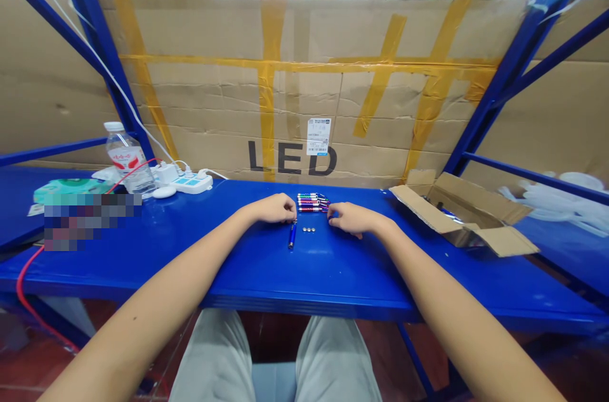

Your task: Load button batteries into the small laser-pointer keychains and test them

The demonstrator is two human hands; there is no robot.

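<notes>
My left hand [278,207] rests on the blue tabletop with its fingers curled in. Whether anything is inside them is hidden. Just below its fingertips lies a blue pen-shaped metal tube [292,235], pointing toward me; I cannot tell if they touch. Right of that hand, several similar tubes [310,202] in green, red, blue and purple lie side by side, with silver parts. At their right ends is my right hand [351,218], palm down, fingers bent and apart, near or touching them. Between the hands sit 3 small silver button cells [309,229] in a row.
An open cardboard box [457,212] with shiny blue items inside stands right. At left are a water bottle [127,158], a white power strip [194,182], a green packet [71,189] and a red cable [23,281]. Large cardboard [214,110] walls the back.
</notes>
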